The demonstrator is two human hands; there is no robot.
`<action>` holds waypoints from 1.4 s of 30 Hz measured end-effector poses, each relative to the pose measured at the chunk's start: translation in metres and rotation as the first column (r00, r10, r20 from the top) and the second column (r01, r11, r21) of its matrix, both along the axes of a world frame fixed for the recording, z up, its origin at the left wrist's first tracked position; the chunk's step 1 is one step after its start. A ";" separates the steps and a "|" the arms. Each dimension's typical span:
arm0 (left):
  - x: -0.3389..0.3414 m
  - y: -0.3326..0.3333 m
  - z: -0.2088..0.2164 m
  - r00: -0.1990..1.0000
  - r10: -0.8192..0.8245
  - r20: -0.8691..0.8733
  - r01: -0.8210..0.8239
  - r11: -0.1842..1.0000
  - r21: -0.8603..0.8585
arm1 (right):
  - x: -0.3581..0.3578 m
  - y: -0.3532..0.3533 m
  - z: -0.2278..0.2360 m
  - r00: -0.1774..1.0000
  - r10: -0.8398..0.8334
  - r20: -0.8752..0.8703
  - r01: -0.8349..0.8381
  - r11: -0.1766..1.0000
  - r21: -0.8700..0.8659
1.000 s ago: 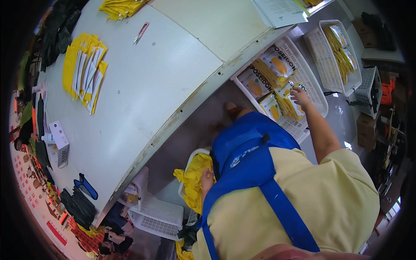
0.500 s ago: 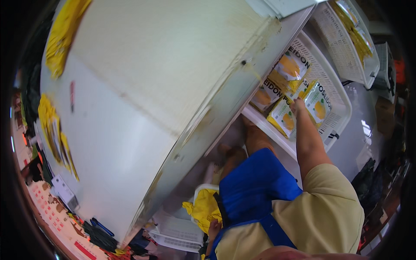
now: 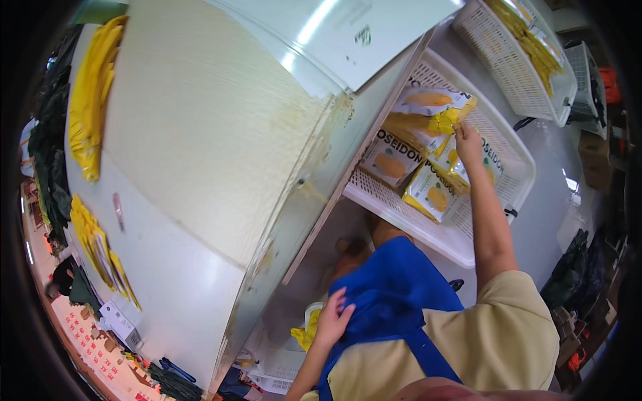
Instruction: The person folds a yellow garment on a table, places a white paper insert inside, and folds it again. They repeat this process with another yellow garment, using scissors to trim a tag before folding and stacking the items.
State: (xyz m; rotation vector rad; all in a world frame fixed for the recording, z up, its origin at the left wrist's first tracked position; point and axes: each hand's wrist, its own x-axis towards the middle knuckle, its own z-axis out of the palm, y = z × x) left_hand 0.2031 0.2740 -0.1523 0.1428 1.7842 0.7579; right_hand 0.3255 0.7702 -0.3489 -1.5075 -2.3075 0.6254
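My right hand [image 3: 470, 143] reaches into a white slotted plastic basket [image 3: 523, 175]. Its fingers are closed on the yellow edge of a white and yellow packet [image 3: 428, 100] with a yellow-orange fruit picture. That packet lies tilted over others of the same kind. A flat packet [image 3: 392, 160] lies to the left and another packet [image 3: 429, 192] closer to me; more sit partly hidden under my right hand and forearm. My left hand [image 3: 333, 321] rests by the blue apron [image 3: 394, 284] on my lap, fingers apart and holding nothing.
A pale worktable [image 3: 200, 134] fills the left, its edge running beside the basket. Folded yellow pieces [image 3: 97, 93] lie on it, with a small pinkish object [image 3: 118, 210]. Another white basket [image 3: 498, 57] with yellow packets stands beyond. Yellow material [image 3: 305, 332] sits in a container below.
My right hand has shifted to the upper part of the basket and now grips a packet there. My left hand has come up from the yellow material to the apron.
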 end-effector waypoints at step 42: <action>-0.164 -0.244 0.123 0.438 0.898 0.040 -0.761 0.346 0.549 | -0.318 -0.555 0.391 -0.253 0.937 -0.242 -0.920 -0.311 -0.239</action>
